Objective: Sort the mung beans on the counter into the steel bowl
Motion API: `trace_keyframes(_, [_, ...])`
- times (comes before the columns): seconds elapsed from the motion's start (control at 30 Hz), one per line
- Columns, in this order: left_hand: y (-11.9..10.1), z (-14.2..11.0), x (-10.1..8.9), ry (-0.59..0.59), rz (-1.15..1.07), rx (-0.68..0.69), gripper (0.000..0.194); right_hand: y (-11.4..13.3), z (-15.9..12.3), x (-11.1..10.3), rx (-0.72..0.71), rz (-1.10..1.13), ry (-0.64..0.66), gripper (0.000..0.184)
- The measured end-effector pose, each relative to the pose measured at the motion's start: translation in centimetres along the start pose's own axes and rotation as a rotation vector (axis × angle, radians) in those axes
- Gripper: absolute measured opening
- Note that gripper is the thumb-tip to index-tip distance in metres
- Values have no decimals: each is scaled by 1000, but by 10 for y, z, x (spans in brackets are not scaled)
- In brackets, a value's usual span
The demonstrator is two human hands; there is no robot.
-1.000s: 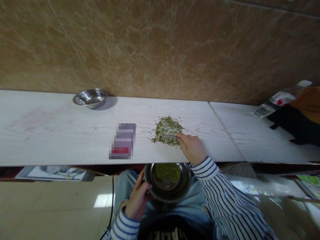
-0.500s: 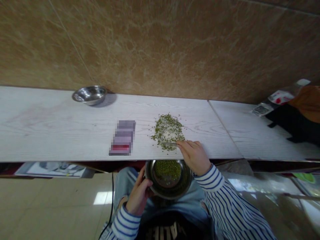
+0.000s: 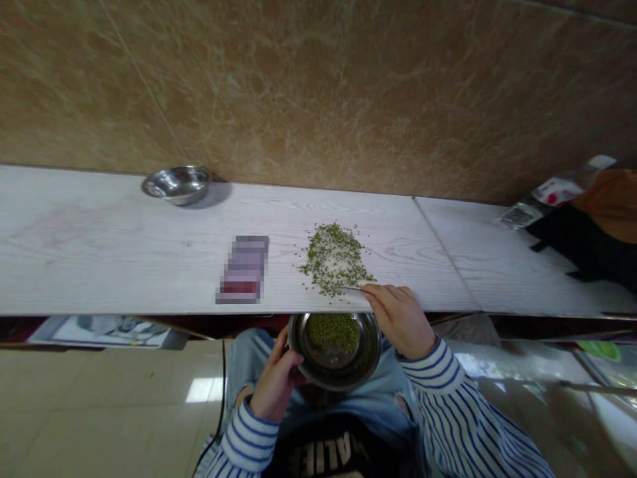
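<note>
Below the table's front edge, over my lap, my left hand [image 3: 279,382] grips the left rim of a steel bowl [image 3: 336,382], thumb on the rim. Green mung beans [image 3: 332,328] lie in the bowl, which tilts a little. My right hand [image 3: 401,318] is closed around a thin metal utensil, which looks like a spoon [image 3: 352,289]; its handle is hidden in my fingers. The tip rests at the near right edge of a patch of scattered mung beans [image 3: 331,252] on the white table.
A second steel bowl [image 3: 178,186] stands at the back left by the marbled wall [image 3: 298,86]. A blurred-out flat rectangle [image 3: 243,269] lies left of the beans. At the far right are a plastic bottle [image 3: 552,196] and a black and brown item [image 3: 592,232].
My right hand and the spoon have moved slightly right and toward me. Some scattered beans have shifted right along the near edge of the patch. My left hand still holds the bowl.
</note>
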State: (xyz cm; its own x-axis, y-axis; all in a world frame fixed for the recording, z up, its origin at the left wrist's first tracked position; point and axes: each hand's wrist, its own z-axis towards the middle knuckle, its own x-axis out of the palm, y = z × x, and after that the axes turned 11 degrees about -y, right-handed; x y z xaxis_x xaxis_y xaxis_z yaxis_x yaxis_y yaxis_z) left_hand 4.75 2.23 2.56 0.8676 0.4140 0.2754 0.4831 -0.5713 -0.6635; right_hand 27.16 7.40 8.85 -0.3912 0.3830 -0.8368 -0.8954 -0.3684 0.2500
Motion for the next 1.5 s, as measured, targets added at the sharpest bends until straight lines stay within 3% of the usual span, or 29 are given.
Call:
trace_keyframes(0.43, [4, 5, -6, 40, 3, -12, 69, -8, -8, -2, -11, 15, 64, 21])
trace_keyframes(0.77, [1, 3, -6, 12, -8, 7, 74, -15, 4, 7, 13, -28, -13, 22])
trace_keyframes(1.5, [2, 4, -9, 33, -2, -2, 73, -7, 0, 6, -17, 8, 42, 22])
